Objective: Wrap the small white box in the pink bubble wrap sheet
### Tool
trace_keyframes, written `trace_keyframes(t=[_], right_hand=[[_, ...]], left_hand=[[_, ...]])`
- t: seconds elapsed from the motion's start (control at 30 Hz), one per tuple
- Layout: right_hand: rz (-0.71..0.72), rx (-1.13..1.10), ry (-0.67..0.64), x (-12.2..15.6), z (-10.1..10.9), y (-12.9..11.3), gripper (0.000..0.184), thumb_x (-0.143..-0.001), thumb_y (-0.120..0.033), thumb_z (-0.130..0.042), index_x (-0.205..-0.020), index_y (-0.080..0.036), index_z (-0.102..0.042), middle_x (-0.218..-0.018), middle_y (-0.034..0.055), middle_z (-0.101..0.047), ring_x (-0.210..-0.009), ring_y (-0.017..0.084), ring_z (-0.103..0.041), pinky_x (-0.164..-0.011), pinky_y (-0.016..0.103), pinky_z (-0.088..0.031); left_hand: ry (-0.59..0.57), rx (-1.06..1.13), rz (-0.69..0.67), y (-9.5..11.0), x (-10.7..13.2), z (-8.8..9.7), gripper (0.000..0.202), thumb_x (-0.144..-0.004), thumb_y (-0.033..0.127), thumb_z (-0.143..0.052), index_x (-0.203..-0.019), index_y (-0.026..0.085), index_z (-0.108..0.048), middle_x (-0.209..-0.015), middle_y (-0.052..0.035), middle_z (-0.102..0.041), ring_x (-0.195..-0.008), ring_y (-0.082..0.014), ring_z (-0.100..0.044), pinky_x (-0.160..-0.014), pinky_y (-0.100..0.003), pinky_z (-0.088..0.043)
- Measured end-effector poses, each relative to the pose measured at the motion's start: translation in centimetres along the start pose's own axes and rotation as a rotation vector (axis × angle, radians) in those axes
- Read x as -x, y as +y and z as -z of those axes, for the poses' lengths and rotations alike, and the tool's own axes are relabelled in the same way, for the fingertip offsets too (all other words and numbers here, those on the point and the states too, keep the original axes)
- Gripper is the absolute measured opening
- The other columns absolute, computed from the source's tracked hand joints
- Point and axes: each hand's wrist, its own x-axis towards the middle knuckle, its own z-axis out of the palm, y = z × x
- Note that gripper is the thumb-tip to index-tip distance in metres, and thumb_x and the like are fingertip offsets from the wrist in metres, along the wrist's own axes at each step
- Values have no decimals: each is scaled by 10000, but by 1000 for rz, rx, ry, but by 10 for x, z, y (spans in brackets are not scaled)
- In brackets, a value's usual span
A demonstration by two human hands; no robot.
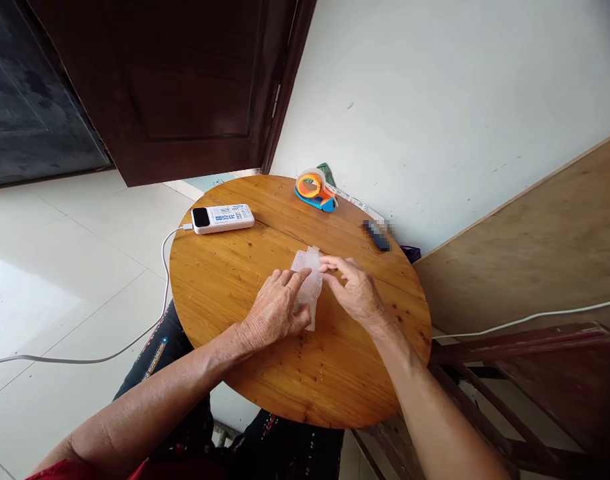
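A small white piece of tissue-like paper lies flat near the middle of a round wooden table. My left hand rests on the paper's left edge, fingers stretched flat and pressing it down. My right hand lies just right of the paper, its fingertips touching the upper right edge, fingers extended and together. Neither hand grips anything.
A white power bank with a cable sits at the table's left back. An orange and blue tape dispenser stands at the far edge by the wall. A small dark object lies to the right. A wooden board leans right; a dark door is behind.
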Motion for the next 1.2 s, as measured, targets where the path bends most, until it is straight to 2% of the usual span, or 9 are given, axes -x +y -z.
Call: trace_keyframes(t=[0.17,0.27,0.4,0.5,0.57,0.77,0.9,1.03,1.2], right_hand=[[10,-1,-23,7,-27,-4,366,-801,-110,-538,-1097,-245,-706,-1074,69,-740,-1086,256,-635,-981,431,-460],[-53,-55,74,7,-29,0,264,-833,-191,-554,-1035,-247,-713,-1053,70,-750,-1074,253,-644,-978,434,-471],[-409,-260,184,6,-20,11,310,-790,-324,-604,-1056,-185,-679,-1012,101,-746,-860,227,-692,-691,345,-551],[-679,-438,108,-2,-19,15,416,-716,-391,-672,-1051,-143,-666,-900,108,-736,-718,201,-681,-438,229,-433],[-745,-514,78,-12,-21,13,386,-670,-416,-711,-945,-146,-679,-799,87,-715,-648,180,-648,-369,199,-341],[-758,-623,-61,-40,-28,6,260,-546,-369,-759,-678,-175,-647,-510,-31,-549,-443,82,-417,-364,193,-210],[-708,-639,-39,-46,-35,10,254,-496,-333,-763,-642,-179,-624,-555,-37,-576,-503,91,-458,-428,198,-298],[-617,-671,49,-45,-40,8,319,-533,-426,-769,-650,-195,-582,-581,-52,-556,-540,100,-453,-500,221,-349],[-415,-670,138,-32,-24,-8,298,-646,-443,-746,-705,-208,-574,-665,-41,-578,-630,125,-498,-621,248,-410]], left_hand=[[43,-21,-63,-5,2,0,631,-769,227,-585,-1392,197,-494,-1287,-115,-565,-1032,-277,-528,-949,-454,-465],[51,-78,-124,-5,3,0,488,-785,222,-576,-1272,229,-618,-1389,-94,-527,-1036,-275,-527,-931,-452,-462],[26,-97,-150,-3,2,1,383,-780,188,-559,-1134,212,-703,-1307,-94,-601,-1028,-277,-533,-897,-442,-471],[22,-77,-150,-2,2,0,374,-774,180,-550,-1111,196,-710,-1246,-105,-631,-1014,-271,-535,-906,-441,-475],[34,-72,-158,-3,3,0,374,-775,183,-545,-1112,189,-707,-1237,-109,-633,-996,-266,-535,-914,-441,-474],[56,-68,-184,-3,4,0,350,-767,177,-538,-1071,165,-713,-1227,-105,-647,-952,-254,-528,-884,-417,-478],[24,-106,-158,1,4,3,284,-796,194,-530,-1006,193,-721,-1152,-77,-688,-922,-248,-530,-835,-402,-475],[-35,-127,-106,2,2,4,266,-817,203,-519,-997,214,-715,-1036,-63,-705,-889,-243,-540,-814,-393,-483],[-23,-109,-76,1,3,1,272,-823,206,-515,-1027,211,-695,-1008,-72,-680,-917,-252,-561,-852,-406,-500]])
